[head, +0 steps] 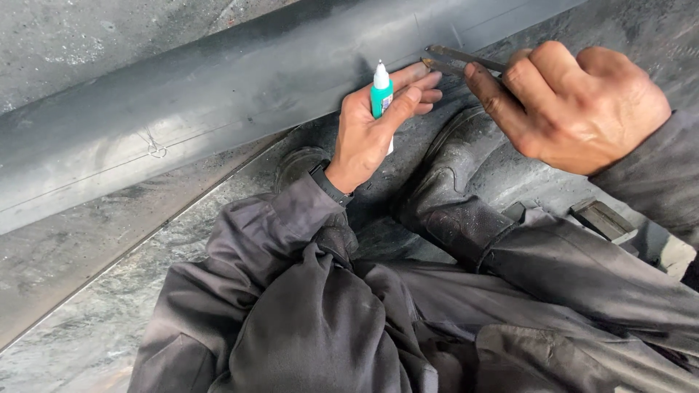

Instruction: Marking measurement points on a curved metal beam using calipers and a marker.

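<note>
A: Where is the small teal glue bottle with white nozzle (381,91)?

B: Clamped in the left hand (375,127), nozzle at twelve o'clock, against the long grey plastic panel (218,109).

A: The right hand (582,109)?

B: Closed on thin dark metal calipers (455,60); steadying both tips seems wise.
</note>
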